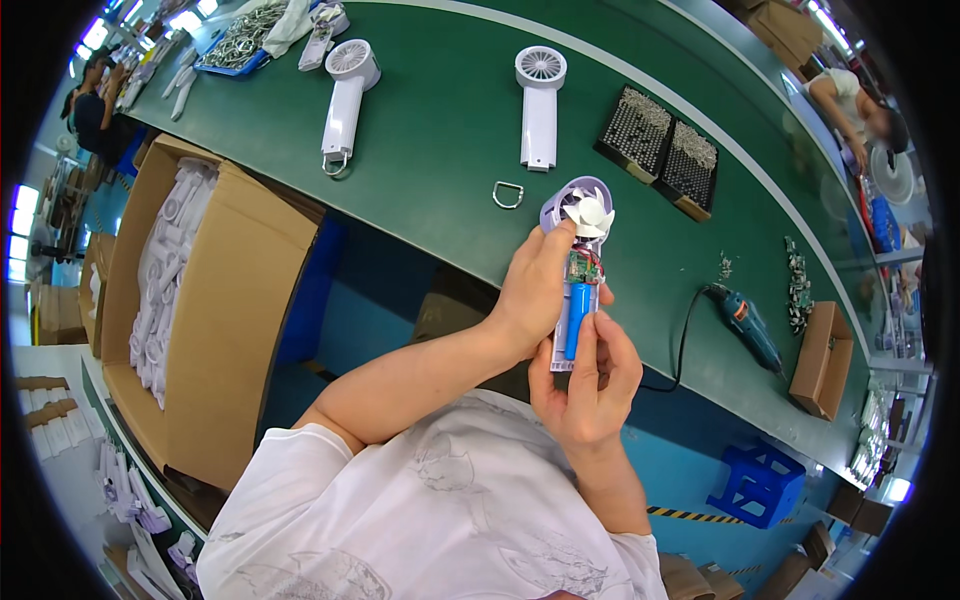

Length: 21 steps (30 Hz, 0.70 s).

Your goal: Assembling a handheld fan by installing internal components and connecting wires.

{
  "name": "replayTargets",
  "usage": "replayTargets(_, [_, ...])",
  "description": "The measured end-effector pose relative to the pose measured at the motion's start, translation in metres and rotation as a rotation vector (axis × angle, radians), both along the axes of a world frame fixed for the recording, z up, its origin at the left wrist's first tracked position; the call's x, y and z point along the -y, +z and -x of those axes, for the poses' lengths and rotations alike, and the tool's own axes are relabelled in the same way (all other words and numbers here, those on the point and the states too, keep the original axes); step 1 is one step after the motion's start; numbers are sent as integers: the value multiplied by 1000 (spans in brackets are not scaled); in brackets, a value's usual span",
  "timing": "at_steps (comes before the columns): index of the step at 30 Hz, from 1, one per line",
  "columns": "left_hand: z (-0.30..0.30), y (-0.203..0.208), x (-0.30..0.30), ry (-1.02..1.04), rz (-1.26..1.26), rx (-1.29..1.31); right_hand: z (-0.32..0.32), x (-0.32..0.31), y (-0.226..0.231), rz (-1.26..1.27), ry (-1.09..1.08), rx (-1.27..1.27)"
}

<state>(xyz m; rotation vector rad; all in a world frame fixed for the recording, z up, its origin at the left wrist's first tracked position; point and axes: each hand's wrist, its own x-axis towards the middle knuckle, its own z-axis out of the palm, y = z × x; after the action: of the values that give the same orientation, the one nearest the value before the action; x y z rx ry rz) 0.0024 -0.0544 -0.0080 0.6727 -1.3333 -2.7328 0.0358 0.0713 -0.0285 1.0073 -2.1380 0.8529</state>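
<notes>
Left hand: fingers curled closely around the upper left side of an uncovered handheld-fan housing; the thumb lies at the lower edge of the white fan blade. Whether it presses the blade is not determinable.

Right hand: thumb and fingers drawn nearly together, straddling the housing's lower end. Contact with the blue cylindrical battery, which lies lengthwise between these fingertips and the left hand, cannot be confirmed.

A green circuit board with red wires sits beside the left fingers, above the battery.

Judgement: the step appears to be seating the battery. Good practice calls for light, even pressure along its length, wires tucked inside the walls, and the left thumb clear of the blade.

Beyond the left fingertips, a metal D-ring lies on the green worktable. Well to the right of the right fingers rests an electric screwdriver, cord trailing toward them.
</notes>
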Motion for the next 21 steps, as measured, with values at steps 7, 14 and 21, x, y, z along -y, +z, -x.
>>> replayTargets(7, [5, -3, -7, -44, 52, -34, -1, -8, 4, -48, -52, 29])
replayTargets(14, [13, -12, -13, -98, 59, -67, 7, -13, 2, -40, -88, -43])
replayTargets(21, [16, -14, -9, -132, -34, -74, 7, -16, 2, -8, -66, 10])
